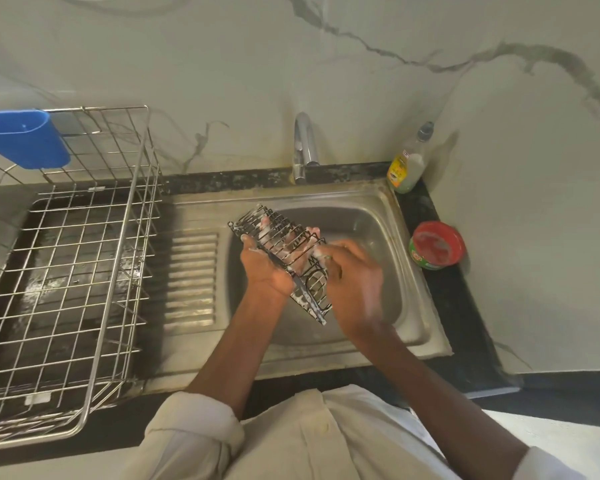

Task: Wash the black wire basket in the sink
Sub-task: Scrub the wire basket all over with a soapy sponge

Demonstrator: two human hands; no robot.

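The black wire basket (284, 233) hangs tilted over the steel sink (392, 237), streaked with white soap foam. My left hand (267, 268) grips its near long edge, with fingertips showing through the wires. My right hand (354, 268) lies against the basket's right side, blurred and soapy; whether it holds a scrubber is hidden. The tap (303, 147) stands behind the basin, and no water stream shows.
A large steel dish rack (84, 271) with a blue plastic cup holder (25, 136) fills the counter to the left. A dish-soap bottle (407, 164) stands at the sink's back right corner. A round red tub of dish paste (437, 245) sits right of the basin.
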